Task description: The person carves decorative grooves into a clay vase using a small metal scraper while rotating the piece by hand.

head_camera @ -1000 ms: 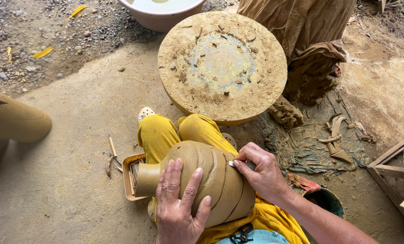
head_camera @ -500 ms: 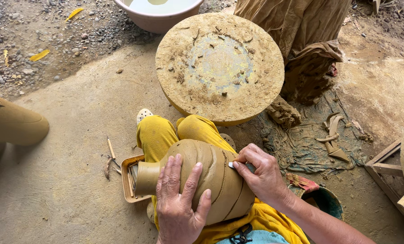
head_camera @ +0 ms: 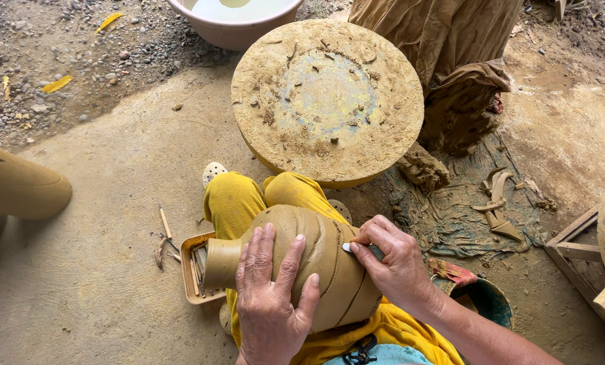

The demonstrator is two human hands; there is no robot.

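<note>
A brown unfired clay vase with curved carved ridges (head_camera: 319, 263) lay on its side across the person's lap, on yellow trousers (head_camera: 245, 199), its narrow neck pointing towards nine o'clock. The left hand (head_camera: 272, 304) rested flat on top of the vase's body, fingers spread and open, pressing rather than gripping, at about six o'clock of the vase. The right hand (head_camera: 397, 267) sat at three o'clock of the vase, fingers curled closed around a small pale-tipped carving tool (head_camera: 352, 248) whose tip touched the clay in one of the grooves. Just beyond the vase's neck, at nine o'clock, an orange plastic tray of small tools (head_camera: 191, 270) lay on the floor. At twelve o'clock of the hands stood a round clay-caked potter's wheel (head_camera: 326, 98), with a pale pink basin of water (head_camera: 235, 17) further out at eleven o'clock. Clay-stained brown cloth (head_camera: 451, 74) hung at one o'clock, and a teal bucket (head_camera: 485, 301) stood beside the right forearm.
</note>
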